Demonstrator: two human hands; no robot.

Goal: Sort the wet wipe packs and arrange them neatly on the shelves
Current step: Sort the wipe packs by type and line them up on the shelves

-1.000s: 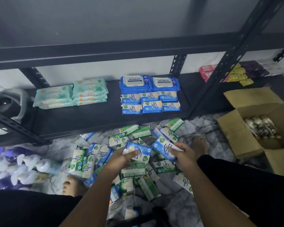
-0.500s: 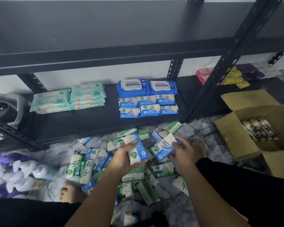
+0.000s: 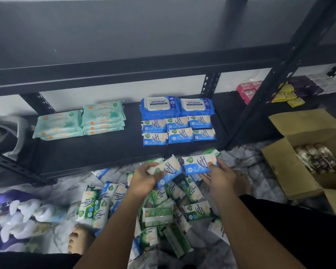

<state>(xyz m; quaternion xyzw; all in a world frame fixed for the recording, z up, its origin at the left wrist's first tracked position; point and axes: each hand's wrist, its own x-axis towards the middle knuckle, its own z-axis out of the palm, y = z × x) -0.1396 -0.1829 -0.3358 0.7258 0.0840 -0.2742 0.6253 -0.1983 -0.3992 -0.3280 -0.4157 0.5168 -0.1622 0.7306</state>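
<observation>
From my screen I saw the left hand (image 3: 144, 179) with its fingers curled around one blue wipe pack (image 3: 171, 167), and the right hand (image 3: 219, 175) pinching a second blue pack (image 3: 199, 163) between thumb and fingers. Both packs were held above the pile of loose packs (image 3: 163, 210) on the marbled floor (image 3: 264, 183), just before the front edge of the lower shelf (image 3: 105, 150). At twelve o'clock from the hands, small blue packs (image 3: 178, 131) lay on that shelf in two rows of three, touching the two big antabax packs (image 3: 177, 105) behind them. At ten o'clock two stacks of mint-green packs (image 3: 80, 123) stood side by side (their print was too blurred for me to read). At three o'clock an open cardboard box (image 3: 285, 167) sat on the floor
</observation>
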